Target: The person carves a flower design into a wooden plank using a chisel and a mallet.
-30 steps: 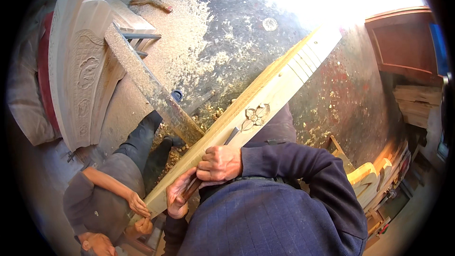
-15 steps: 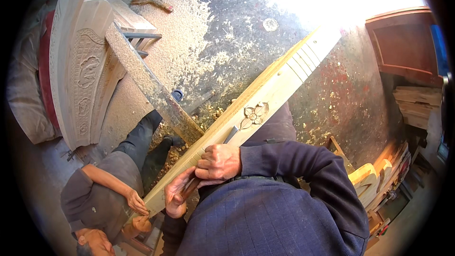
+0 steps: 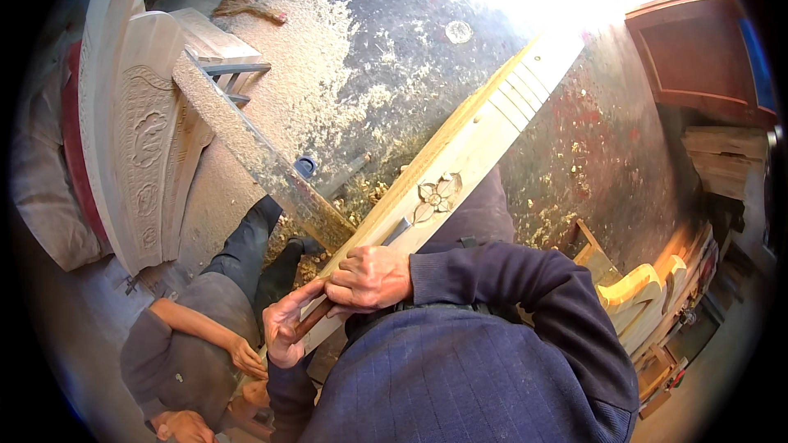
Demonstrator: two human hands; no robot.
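Observation:
A long pale wooden beam [image 3: 468, 143] runs diagonally in front of me, with a flower carving [image 3: 439, 194] in its face. My right hand [image 3: 371, 277] is wrapped round the middle of a carving chisel, its fist resting at the beam. The steel blade [image 3: 399, 230] points up toward the flower, its tip near the lowest petal. Below the fist shows the chisel's brown wooden handle [image 3: 314, 317]. Around that handle my left hand [image 3: 285, 326] closes with thumb and fingers; part of its grip is hidden.
At lower left a co-worker [image 3: 193, 344] sits with a hand [image 3: 246, 357] at the beam's near end. A narrow dusty plank [image 3: 238, 135] meets the beam. Carved pale panels [image 3: 144, 148] stand left. Sawdust [image 3: 308, 49] covers the floor; a reddish cabinet [image 3: 698, 66] and wooden parts [image 3: 648, 287] stand right.
Both my hands have shifted slightly left, and the left one has moved lower, so more of the chisel handle shows. The whole view has shifted a little. The co-worker leans lower.

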